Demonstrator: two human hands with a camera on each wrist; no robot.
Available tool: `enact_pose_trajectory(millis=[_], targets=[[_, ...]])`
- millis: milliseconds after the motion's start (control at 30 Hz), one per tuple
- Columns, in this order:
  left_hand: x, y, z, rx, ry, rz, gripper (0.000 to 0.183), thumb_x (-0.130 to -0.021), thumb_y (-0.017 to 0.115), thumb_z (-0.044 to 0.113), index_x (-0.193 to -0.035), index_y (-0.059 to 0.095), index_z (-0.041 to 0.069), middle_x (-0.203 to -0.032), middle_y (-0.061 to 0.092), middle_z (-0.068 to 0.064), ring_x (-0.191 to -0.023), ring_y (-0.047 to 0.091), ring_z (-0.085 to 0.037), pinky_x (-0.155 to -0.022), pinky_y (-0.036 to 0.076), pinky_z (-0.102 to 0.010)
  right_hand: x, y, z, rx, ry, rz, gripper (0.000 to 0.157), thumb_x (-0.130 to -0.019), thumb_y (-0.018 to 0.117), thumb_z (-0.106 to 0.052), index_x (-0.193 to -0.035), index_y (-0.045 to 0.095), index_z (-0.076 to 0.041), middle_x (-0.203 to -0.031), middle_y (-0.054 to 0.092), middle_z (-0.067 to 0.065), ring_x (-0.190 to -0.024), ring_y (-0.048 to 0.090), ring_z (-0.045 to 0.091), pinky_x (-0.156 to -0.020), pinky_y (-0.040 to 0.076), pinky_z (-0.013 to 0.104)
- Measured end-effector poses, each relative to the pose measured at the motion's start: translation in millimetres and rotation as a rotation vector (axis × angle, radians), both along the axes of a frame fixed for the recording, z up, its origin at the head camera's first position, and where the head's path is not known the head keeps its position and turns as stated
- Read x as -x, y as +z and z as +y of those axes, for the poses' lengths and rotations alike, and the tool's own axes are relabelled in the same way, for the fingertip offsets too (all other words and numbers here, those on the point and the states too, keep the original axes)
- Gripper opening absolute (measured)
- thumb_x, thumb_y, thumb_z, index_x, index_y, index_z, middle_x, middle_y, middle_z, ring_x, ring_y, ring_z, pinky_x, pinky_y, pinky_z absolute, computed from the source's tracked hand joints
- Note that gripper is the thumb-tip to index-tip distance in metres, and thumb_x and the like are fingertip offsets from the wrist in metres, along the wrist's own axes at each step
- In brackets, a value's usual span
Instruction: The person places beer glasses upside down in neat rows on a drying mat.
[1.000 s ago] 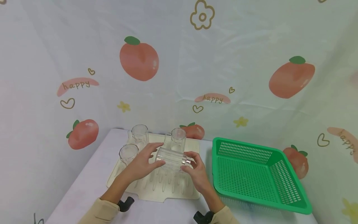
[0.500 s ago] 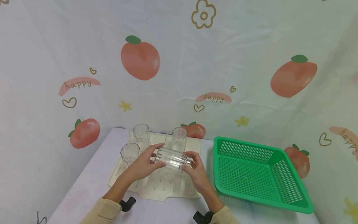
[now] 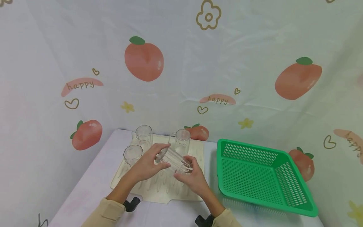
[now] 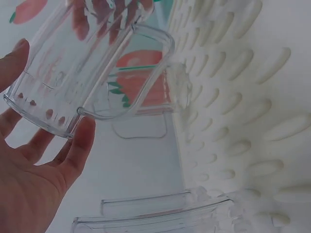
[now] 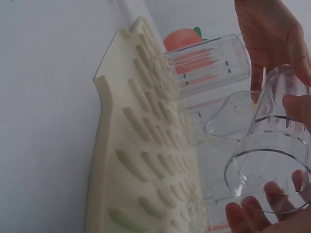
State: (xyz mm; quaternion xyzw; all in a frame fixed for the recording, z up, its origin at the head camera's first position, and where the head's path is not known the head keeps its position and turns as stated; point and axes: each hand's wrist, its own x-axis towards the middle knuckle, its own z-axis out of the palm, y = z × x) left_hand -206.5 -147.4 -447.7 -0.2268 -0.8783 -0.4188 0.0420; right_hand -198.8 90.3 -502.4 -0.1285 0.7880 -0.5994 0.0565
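Observation:
A clear glass mug [image 3: 174,159] is held tilted between both hands, over a cream drying mat [image 3: 158,193] with raised ridges. My left hand [image 3: 147,164] grips its left end, thumb on one side and fingers on the other. Around the lower right end curl the thumb and fingers of my right hand [image 3: 195,179]. In the left wrist view the mug's handle [image 4: 167,48] sticks out towards the mat, untouched by the fingers. Three more glass mugs stand on the mat: one at back left [image 3: 144,136], one at front left [image 3: 132,154], one at back right [image 3: 182,140].
Right of the mat sits a green perforated plastic basket [image 3: 249,176]. Both rest on a white-covered table [image 3: 85,189]. A printed curtain [image 3: 181,63] with fruit pictures hangs right behind the table.
The held mug has turned from nearly level to a steeper slant, its right end lower and nearer to me. My right hand has turned with it, its thumb shifting left. Left hand barely moved.

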Motion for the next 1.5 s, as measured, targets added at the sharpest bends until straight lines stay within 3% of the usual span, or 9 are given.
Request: enact_pose_trajectory(millis=[100, 200, 300, 467, 700, 933, 1133, 1400, 1500], targets=[[-0.4, 0.6, 0, 0.010, -0.018, 0.053, 0.071, -0.089, 0.079, 0.038, -0.151, 0.046, 0.029, -0.152, 0.050, 0.001, -0.139, 0.052, -0.028, -0.100, 0.053, -0.051, -0.2, -0.2, -3, -0.047, 0.008, 0.029, 0.078, -0.084, 0.084, -0.028, -0.147, 0.040, -0.014, -0.143, 0.055, 0.014, -0.122, 0.058, 0.030, -0.088, 0.058, 0.032], [0.2, 1.6, 0, 0.028, -0.040, 0.108, 0.070, -0.087, 0.081, 0.033, -0.150, 0.049, 0.026, -0.152, 0.051, 0.000, -0.141, 0.050, -0.029, -0.104, 0.051, -0.055, -0.2, 2.5, -7, -0.106, 0.014, 0.091, 0.080, -0.083, 0.084, -0.027, -0.148, 0.041, -0.010, -0.147, 0.053, 0.013, -0.132, 0.056, 0.034, -0.099, 0.056, 0.047], [-0.5, 3.7, 0, 0.034, -0.066, 0.099, 0.069, -0.086, 0.082, 0.028, -0.148, 0.052, 0.026, -0.153, 0.050, 0.001, -0.144, 0.047, -0.030, -0.110, 0.046, -0.059, -1.7, 6.3, -11, -0.237, -0.009, 0.154, 0.083, -0.080, 0.086, -0.031, -0.148, 0.044, -0.010, -0.146, 0.054, 0.011, -0.135, 0.052, 0.033, -0.108, 0.047, 0.056], [-4.6, 8.6, 3, 0.046, -0.103, 0.059, 0.068, -0.085, 0.083, 0.022, -0.147, 0.054, 0.027, -0.155, 0.049, -0.001, -0.145, 0.045, -0.032, -0.111, 0.045, -0.060, -5.8, 9.9, -14, -0.412, -0.060, 0.231, 0.083, -0.073, 0.091, -0.036, -0.143, 0.052, -0.013, -0.131, 0.061, 0.005, -0.114, 0.046, 0.020, -0.088, 0.035, 0.045], [-6.4, 18.1, 0, 0.080, -0.089, 0.101, 0.068, -0.087, 0.082, 0.028, -0.148, 0.052, 0.031, -0.155, 0.050, -0.001, -0.144, 0.047, -0.029, -0.109, 0.047, -0.057, -6.5, 10.7, -14, -0.391, -0.069, 0.301, 0.081, -0.071, 0.093, -0.036, -0.139, 0.055, -0.013, -0.124, 0.064, 0.002, -0.109, 0.052, 0.017, -0.090, 0.035, 0.041], [-5.0, 41.1, -22, 0.038, 0.041, 0.147, 0.061, -0.094, 0.074, 0.035, -0.149, 0.050, 0.027, -0.152, 0.052, 0.002, -0.138, 0.053, -0.025, -0.104, 0.054, -0.049, -5.3, 11.6, -11, -0.346, -0.097, 0.270, 0.083, -0.071, 0.093, -0.036, -0.140, 0.054, -0.011, -0.122, 0.063, 0.001, -0.106, 0.053, 0.013, -0.084, 0.048, 0.028], [0.1, 44.9, -59, 0.028, 0.214, 0.106, 0.057, -0.100, 0.065, 0.037, -0.153, 0.046, 0.024, -0.155, 0.048, -0.009, -0.134, 0.054, -0.038, -0.103, 0.050, -0.062, -2.1, 8.3, -8, -0.343, -0.124, 0.275, 0.087, -0.071, 0.093, -0.036, -0.141, 0.052, -0.005, -0.123, 0.062, 0.006, -0.110, 0.059, 0.019, -0.086, 0.054, 0.033], [8.4, 16.4, -123, -0.014, 0.360, 0.041, 0.055, -0.105, 0.057, 0.034, -0.153, 0.044, 0.010, -0.155, 0.046, -0.020, -0.142, 0.041, -0.047, -0.109, 0.041, -0.067, 6.0, 5.2, -9, -0.337, -0.141, 0.263, 0.086, -0.072, 0.093, -0.035, -0.140, 0.051, -0.004, -0.127, 0.062, 0.010, -0.110, 0.059, 0.020, -0.088, 0.054, 0.037], [9.9, 3.3, -141, 0.015, 0.409, 0.012, 0.055, -0.106, 0.055, 0.031, -0.152, 0.044, 0.004, -0.155, 0.044, -0.027, -0.142, 0.039, -0.051, -0.109, 0.038, -0.069, 10.1, 2.5, -9, -0.327, -0.134, 0.261, 0.085, -0.073, 0.092, -0.035, -0.140, 0.051, -0.003, -0.129, 0.062, 0.012, -0.113, 0.061, 0.022, -0.091, 0.056, 0.041]])
